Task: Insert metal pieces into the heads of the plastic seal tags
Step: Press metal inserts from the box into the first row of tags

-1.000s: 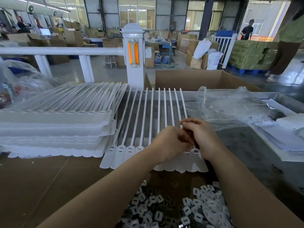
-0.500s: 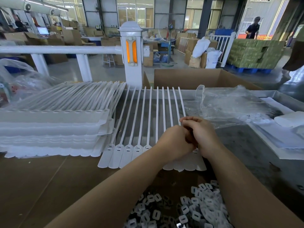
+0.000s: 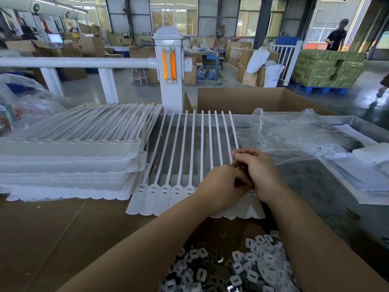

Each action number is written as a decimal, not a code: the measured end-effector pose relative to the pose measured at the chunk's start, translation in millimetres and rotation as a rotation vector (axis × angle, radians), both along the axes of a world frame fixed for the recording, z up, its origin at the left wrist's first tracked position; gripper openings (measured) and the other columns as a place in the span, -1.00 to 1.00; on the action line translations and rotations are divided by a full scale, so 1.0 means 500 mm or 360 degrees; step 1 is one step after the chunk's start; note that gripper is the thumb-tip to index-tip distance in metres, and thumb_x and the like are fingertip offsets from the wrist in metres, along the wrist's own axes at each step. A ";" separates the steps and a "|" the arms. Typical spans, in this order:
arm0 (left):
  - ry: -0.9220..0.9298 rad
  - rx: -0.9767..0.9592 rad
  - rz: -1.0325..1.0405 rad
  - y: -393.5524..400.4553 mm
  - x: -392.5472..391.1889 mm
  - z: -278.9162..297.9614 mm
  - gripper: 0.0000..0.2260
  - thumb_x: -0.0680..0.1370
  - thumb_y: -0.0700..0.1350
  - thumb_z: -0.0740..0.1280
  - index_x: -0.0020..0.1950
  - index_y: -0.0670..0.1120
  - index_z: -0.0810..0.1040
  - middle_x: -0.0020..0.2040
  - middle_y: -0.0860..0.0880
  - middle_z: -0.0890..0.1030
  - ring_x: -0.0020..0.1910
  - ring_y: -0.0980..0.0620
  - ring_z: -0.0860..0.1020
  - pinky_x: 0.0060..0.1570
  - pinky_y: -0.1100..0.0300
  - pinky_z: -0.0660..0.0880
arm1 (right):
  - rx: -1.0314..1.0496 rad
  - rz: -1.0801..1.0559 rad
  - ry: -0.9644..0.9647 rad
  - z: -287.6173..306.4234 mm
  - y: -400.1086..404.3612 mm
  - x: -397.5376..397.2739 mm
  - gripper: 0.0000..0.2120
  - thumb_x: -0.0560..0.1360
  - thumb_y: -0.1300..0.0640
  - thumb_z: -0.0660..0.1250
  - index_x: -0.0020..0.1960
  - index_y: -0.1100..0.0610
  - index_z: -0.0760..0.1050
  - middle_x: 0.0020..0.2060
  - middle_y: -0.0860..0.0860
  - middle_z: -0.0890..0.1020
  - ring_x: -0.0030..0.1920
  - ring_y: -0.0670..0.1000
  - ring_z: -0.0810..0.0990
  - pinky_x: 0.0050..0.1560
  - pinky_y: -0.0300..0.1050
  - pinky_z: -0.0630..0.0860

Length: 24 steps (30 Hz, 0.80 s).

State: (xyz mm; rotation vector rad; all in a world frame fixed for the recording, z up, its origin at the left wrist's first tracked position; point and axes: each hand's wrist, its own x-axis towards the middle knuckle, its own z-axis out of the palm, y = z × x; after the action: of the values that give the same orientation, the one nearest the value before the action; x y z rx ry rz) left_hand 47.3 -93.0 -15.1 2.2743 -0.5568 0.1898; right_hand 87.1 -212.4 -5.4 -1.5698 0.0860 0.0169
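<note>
- The left hand [image 3: 221, 186] and right hand [image 3: 261, 175] meet, knuckles up and fingers curled, over the heads of a joined strip of white plastic seal tags [image 3: 181, 157] lying flat on the table [image 3: 315, 186].
- Whatever the fingertips pinch is hidden under the hands; whether a metal piece sits between them cannot be told.
- Five tag heads show to the left of the hands, each with a small rectangular slot; the heads to the right are covered, with only their scalloped lower edge showing.
- The thin tails run away from the person towards a white post with orange reflectors [image 3: 168, 66].
- A heap of small grey-white locking pieces with rectangular holes [image 3: 252, 268] lies at the near edge, cut off by the frame and partly covered by both forearms.
- A stack of white seal tag strips [image 3: 67, 159] sits just left of the worked strip.
- Crumpled clear plastic bags [image 3: 294, 135] lie to the right; their contents are hard to make out.
- An open brown cardboard box [image 3: 252, 100] stands behind the table.
- No writing is legible anywhere.
</note>
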 end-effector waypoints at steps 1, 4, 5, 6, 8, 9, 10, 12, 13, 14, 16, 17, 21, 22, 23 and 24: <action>-0.0035 0.0001 -0.0008 0.000 0.000 -0.002 -0.88 0.54 -0.18 0.40 0.01 -0.05 0.72 0.04 0.05 0.69 -0.01 0.14 0.60 -0.07 0.54 0.39 | 0.0009 0.0008 0.0000 0.000 0.000 0.000 -0.85 0.54 0.22 0.35 -0.15 0.07 0.65 -0.39 0.00 0.66 -0.31 0.02 0.61 -0.31 -0.10 0.56; -0.0105 0.0010 -0.0037 0.001 -0.001 -0.006 -0.89 0.54 -0.19 0.41 0.01 -0.07 0.72 0.06 0.03 0.68 -0.02 0.13 0.60 -0.03 0.50 0.40 | 0.0020 0.0018 0.0006 -0.002 -0.001 0.001 -0.85 0.54 0.23 0.35 -0.13 0.07 0.66 -0.38 0.00 0.66 -0.34 -0.02 0.61 -0.36 -0.15 0.56; -0.0116 0.0007 -0.0044 0.002 -0.001 -0.006 -0.89 0.54 -0.19 0.41 0.00 -0.08 0.72 0.05 0.03 0.68 -0.02 0.13 0.60 -0.03 0.52 0.39 | 0.0027 0.0017 0.0008 -0.002 -0.002 0.001 -0.85 0.54 0.23 0.35 -0.13 0.07 0.66 -0.38 -0.01 0.66 -0.35 -0.03 0.61 -0.38 -0.16 0.56; -0.0120 0.0001 -0.0050 0.003 -0.001 -0.006 -0.89 0.53 -0.20 0.41 0.00 -0.09 0.72 0.05 0.02 0.68 -0.02 0.13 0.61 -0.03 0.51 0.40 | 0.0031 0.0017 0.0008 -0.001 -0.002 0.001 -0.85 0.54 0.23 0.34 -0.13 0.07 0.66 -0.39 -0.01 0.65 -0.36 -0.04 0.62 -0.39 -0.18 0.56; -0.0106 -0.0022 -0.0058 0.004 0.000 -0.005 -0.90 0.53 -0.21 0.42 0.00 -0.09 0.71 0.05 0.02 0.68 -0.02 0.12 0.61 0.01 0.43 0.46 | 0.0033 0.0019 0.0007 0.000 -0.003 0.001 -0.85 0.54 0.23 0.34 -0.13 0.07 0.66 -0.39 -0.01 0.65 -0.37 -0.05 0.63 -0.39 -0.19 0.56; -0.0090 -0.0033 -0.0057 0.003 0.000 -0.005 -0.90 0.53 -0.21 0.42 0.00 -0.09 0.71 0.05 0.02 0.68 -0.02 0.12 0.61 0.02 0.38 0.48 | 0.0035 0.0020 0.0005 0.000 -0.003 0.001 -0.85 0.54 0.23 0.34 -0.12 0.08 0.66 -0.38 -0.01 0.65 -0.36 -0.05 0.63 -0.38 -0.18 0.56; -0.0061 -0.0040 -0.0050 0.002 0.001 -0.005 -0.90 0.53 -0.20 0.42 0.00 -0.09 0.71 0.04 0.02 0.68 -0.02 0.12 0.62 0.04 0.34 0.50 | 0.0036 0.0020 0.0003 0.001 -0.003 0.002 -0.86 0.54 0.23 0.34 -0.11 0.08 0.66 -0.38 -0.01 0.66 -0.35 -0.04 0.63 -0.35 -0.17 0.56; 0.0042 -0.0048 -0.0025 0.000 0.002 -0.004 -0.91 0.54 -0.17 0.41 0.01 -0.06 0.69 0.01 0.05 0.70 -0.02 0.14 0.62 0.05 0.27 0.52 | 0.0032 0.0017 0.0000 0.002 -0.004 0.002 -0.87 0.54 0.23 0.34 -0.08 0.09 0.66 -0.37 0.00 0.66 -0.33 -0.04 0.63 -0.32 -0.15 0.57; 0.0093 -0.0054 -0.0014 0.000 0.003 -0.004 -0.91 0.54 -0.15 0.41 0.01 -0.05 0.69 -0.01 0.06 0.70 -0.03 0.15 0.62 0.05 0.24 0.54 | 0.0031 0.0017 0.0000 0.002 -0.004 0.001 -0.88 0.54 0.23 0.34 -0.07 0.09 0.66 -0.36 0.00 0.66 -0.34 -0.04 0.63 -0.33 -0.15 0.57; 0.0131 -0.0060 -0.0003 -0.001 0.004 -0.003 -0.92 0.54 -0.14 0.40 0.01 -0.03 0.68 -0.02 0.07 0.70 -0.04 0.16 0.62 0.04 0.23 0.55 | 0.0035 0.0019 0.0001 0.003 -0.005 0.001 -0.88 0.55 0.23 0.34 -0.06 0.10 0.65 -0.37 0.00 0.66 -0.36 -0.05 0.63 -0.35 -0.16 0.57; 0.0177 -0.0060 0.0016 -0.002 0.005 -0.002 -0.93 0.55 -0.11 0.40 0.00 -0.01 0.67 -0.05 0.08 0.69 -0.07 0.17 0.61 -0.01 0.23 0.56 | 0.0048 0.0019 0.0008 0.003 -0.005 0.000 -0.88 0.55 0.23 0.33 -0.05 0.11 0.65 -0.37 0.01 0.66 -0.38 -0.05 0.62 -0.38 -0.16 0.57; 0.0190 -0.0061 0.0018 -0.002 0.005 -0.001 -0.93 0.55 -0.10 0.40 -0.01 0.00 0.66 -0.06 0.08 0.69 -0.08 0.18 0.61 -0.03 0.24 0.56 | 0.0050 0.0016 0.0011 0.004 -0.005 -0.001 -0.88 0.55 0.23 0.33 -0.05 0.11 0.65 -0.37 0.02 0.65 -0.38 -0.04 0.62 -0.38 -0.14 0.57; 0.0227 -0.0090 0.0011 -0.003 0.006 -0.001 -0.95 0.54 -0.13 0.41 -0.02 -0.02 0.65 -0.07 0.07 0.69 -0.09 0.17 0.61 -0.05 0.25 0.56 | 0.0049 0.0010 0.0001 0.005 -0.002 -0.001 -0.87 0.56 0.24 0.33 -0.05 0.11 0.65 -0.38 0.01 0.65 -0.38 -0.04 0.63 -0.40 -0.17 0.55; 0.0228 -0.0097 0.0010 -0.003 0.006 -0.002 -0.95 0.54 -0.13 0.41 -0.02 -0.02 0.66 -0.07 0.07 0.69 -0.08 0.17 0.61 -0.06 0.30 0.54 | 0.0043 0.0006 -0.0001 0.005 -0.002 -0.001 -0.87 0.56 0.24 0.33 -0.06 0.11 0.65 -0.39 0.01 0.65 -0.38 -0.05 0.63 -0.40 -0.18 0.55; 0.0223 -0.0098 0.0012 -0.004 0.006 -0.002 -0.95 0.55 -0.13 0.40 -0.02 -0.03 0.66 -0.07 0.07 0.69 -0.09 0.18 0.61 -0.10 0.37 0.51 | 0.0038 0.0004 -0.0003 0.005 -0.002 -0.001 -0.87 0.56 0.24 0.33 -0.05 0.11 0.65 -0.39 0.00 0.65 -0.38 -0.05 0.63 -0.40 -0.18 0.55; 0.0214 -0.0092 0.0016 -0.004 0.006 -0.002 -0.94 0.55 -0.13 0.40 -0.02 -0.03 0.66 -0.07 0.07 0.69 -0.09 0.19 0.61 -0.13 0.44 0.47 | 0.0033 0.0006 -0.0004 0.005 -0.002 -0.001 -0.87 0.56 0.24 0.32 -0.05 0.11 0.65 -0.39 0.00 0.65 -0.38 -0.05 0.63 -0.39 -0.18 0.56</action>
State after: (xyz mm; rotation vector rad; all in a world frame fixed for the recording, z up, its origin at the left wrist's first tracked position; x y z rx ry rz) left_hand 50.3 -94.8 -15.9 2.2151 -0.4638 0.0569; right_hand 86.7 -213.3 -2.8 -1.5491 0.0806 0.0187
